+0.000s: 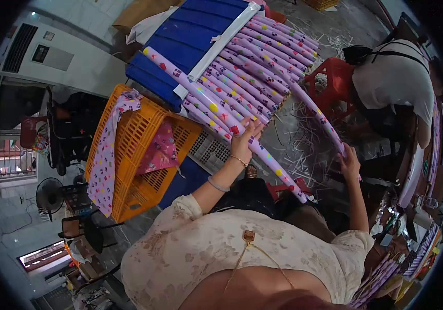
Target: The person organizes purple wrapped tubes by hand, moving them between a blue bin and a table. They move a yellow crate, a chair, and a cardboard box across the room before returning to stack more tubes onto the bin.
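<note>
My left hand (245,140) is closed round a long pink-purple patterned roll (213,107), which slants from the blue surface down toward my lap. My right hand (349,163) grips the lower end of a second patterned roll (314,109), thinner and slightly curved. That roll's upper end reaches the stack of similar rolls (252,67). Several rolls lie side by side there, with a white strip (221,44) across their far ends.
An orange crate (128,170) with patterned sheets stands at the left, beside a grey crate (208,151). A red stool (335,82) and a person in a light shirt (397,77) are at the right. Paper shreds litter the floor. A fan (49,196) stands far left.
</note>
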Motion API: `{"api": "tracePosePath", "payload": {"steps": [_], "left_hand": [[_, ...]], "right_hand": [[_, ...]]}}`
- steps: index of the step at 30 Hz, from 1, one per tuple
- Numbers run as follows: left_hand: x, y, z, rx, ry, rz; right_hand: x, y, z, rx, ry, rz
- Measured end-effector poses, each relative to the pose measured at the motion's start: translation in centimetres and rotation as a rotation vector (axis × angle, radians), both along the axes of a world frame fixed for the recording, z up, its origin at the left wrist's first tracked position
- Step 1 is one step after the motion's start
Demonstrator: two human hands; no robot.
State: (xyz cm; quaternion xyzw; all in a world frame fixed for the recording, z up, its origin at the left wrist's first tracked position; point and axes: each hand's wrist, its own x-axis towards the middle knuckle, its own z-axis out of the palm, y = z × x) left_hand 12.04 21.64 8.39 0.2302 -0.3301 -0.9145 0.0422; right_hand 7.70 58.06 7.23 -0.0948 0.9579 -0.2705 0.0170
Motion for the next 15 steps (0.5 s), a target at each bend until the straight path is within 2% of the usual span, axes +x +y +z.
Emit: {"api": "tracePosePath", "payload": {"steps": [5,7,15], "left_hand": [[1.2,-1.7,0.0,-0.053,-0.053,-0.008],[1.5,-2.3,0.4,-0.065,-0.07,0.018],[2.4,-4.2,-0.1,-0.159,-0.088,0.094]], "right_hand": [[-3.5,-0.4,-3.4,0.038,0.014,0.015],[-5.2,-1.8,-3.1,0.104,0.099,0.11],[-12.7,-8.1,-6.2,0.021,0.186,0.218]]}}
